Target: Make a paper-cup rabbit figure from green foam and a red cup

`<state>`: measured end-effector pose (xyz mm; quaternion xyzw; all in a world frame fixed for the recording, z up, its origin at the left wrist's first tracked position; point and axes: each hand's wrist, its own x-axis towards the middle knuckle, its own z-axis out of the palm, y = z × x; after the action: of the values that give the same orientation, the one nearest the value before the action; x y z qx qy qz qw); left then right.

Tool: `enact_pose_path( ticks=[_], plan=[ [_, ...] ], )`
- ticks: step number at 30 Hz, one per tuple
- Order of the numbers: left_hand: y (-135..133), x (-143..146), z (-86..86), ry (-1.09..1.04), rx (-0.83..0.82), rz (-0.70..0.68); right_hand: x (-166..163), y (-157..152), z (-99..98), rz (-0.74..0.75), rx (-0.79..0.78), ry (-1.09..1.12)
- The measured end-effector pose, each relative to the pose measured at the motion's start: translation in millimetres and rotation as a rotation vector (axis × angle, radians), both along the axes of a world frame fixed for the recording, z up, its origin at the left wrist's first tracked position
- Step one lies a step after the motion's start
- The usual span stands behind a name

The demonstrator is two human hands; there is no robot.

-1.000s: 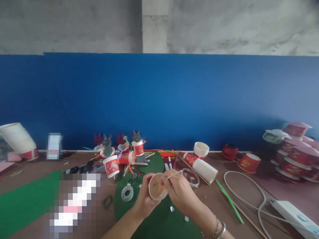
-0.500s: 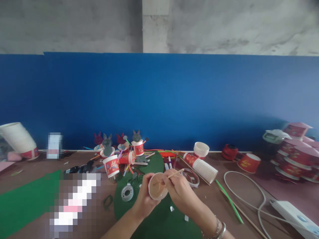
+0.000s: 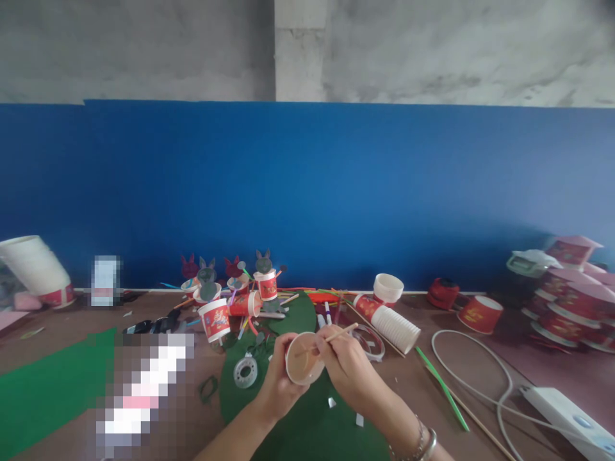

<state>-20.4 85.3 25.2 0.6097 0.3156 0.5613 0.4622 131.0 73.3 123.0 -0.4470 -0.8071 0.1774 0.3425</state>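
Observation:
My left hand (image 3: 281, 383) is wrapped round a paper cup (image 3: 303, 368), tilted so that its open mouth faces me. Between the fingers of my right hand (image 3: 346, 362) is a thin wooden stick (image 3: 346, 331), one end reaching into the cup's mouth. Whether the stick touches the cup wall I cannot tell. A white tape roll (image 3: 245, 371) lies left of the cup on a dark green sheet (image 3: 307, 435). Small white paper scraps (image 3: 360, 420) lie below my right hand.
Decorated cups with animal heads (image 3: 214, 318) stand at the back left. Right of my hands lies a stack of paper cups (image 3: 389, 325), with a clear tape ring (image 3: 372, 344) beside it. A white cable (image 3: 509, 378) runs to a power strip (image 3: 569, 419); green strips (image 3: 442, 388) lie nearer.
The stick in my right hand has shifted very slightly to the right and up. My left hand and the cup have hardly moved.

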Motion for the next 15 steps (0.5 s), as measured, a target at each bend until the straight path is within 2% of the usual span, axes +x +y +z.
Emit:
enact_pose_path(
  ticks=[15],
  plan=[
    [-1.7,1.5,0.4,-0.018,-0.009,-0.011,-3.1,-0.2,-3.1,-0.021,0.024,-0.102]
  ],
)
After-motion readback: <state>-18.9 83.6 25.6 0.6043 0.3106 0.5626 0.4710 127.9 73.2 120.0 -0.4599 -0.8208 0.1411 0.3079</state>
